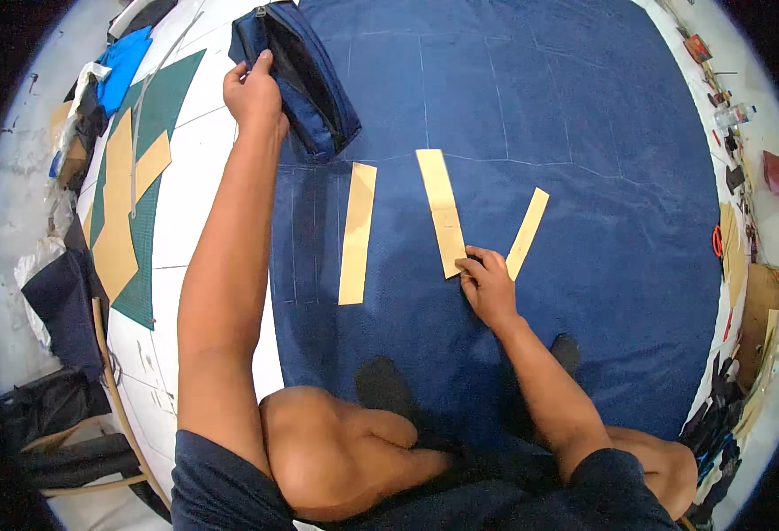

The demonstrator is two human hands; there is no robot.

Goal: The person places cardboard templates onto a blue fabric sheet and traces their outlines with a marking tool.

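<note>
Near the far left edge of the cloth, my left hand [255, 96] grips the side of a dark blue zippered pouch [336, 99], its mouth gaping to show a black inside. My right hand [489, 285] has thumb and fingers closed on the lower end of a tan cardboard strip [441, 208], which lies slanted on the blue fabric [628, 265]. To its left lies another tan strip [358, 234]. A narrower strip [528, 232] rests just right of my right hand, its lower end partly hidden behind the hand. Thin white lines are drawn across the fabric.
On the white tiled floor [170, 230] to the left is a green cutting mat [177, 97] with tan pattern pieces [119, 239] and a long metal ruler [138, 115]. Folded dark cloth and a wooden stick [111, 372] lie farther left. A plastic bottle [735, 115] and red-handled scissors [717, 241] are at right.
</note>
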